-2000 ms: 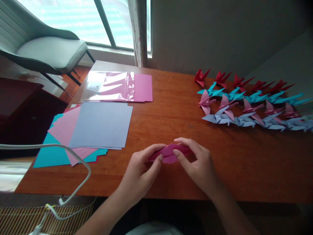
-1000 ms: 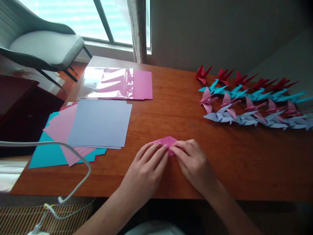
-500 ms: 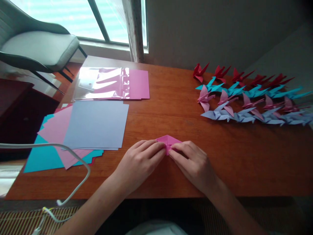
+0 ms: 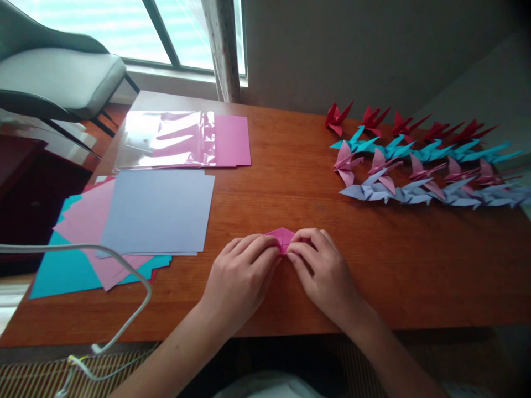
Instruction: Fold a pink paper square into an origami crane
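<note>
paper (image 4: 283, 239), bright pink and folded small, was pinched between the left hand (image 4: 239, 268) and right hand (image 4: 324, 270) above the brown wooden table (image 4: 286, 190); its folding looked partway done, red, turquoise, pink and pale-blue paper birds (image 4: 432, 152) looked finished, and flat coloured sheets (image 4: 157, 213) lay unfolded.

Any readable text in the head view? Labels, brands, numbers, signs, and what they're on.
None readable.
Pink folded paper: no lettering visible.
Lavender sheets: no lettering visible.
Clear sleeve: glare; any fine print can't be made out.
Folded birds: no lettering visible.
Table: one faint mark, too blurred to tell if it's text.
</note>
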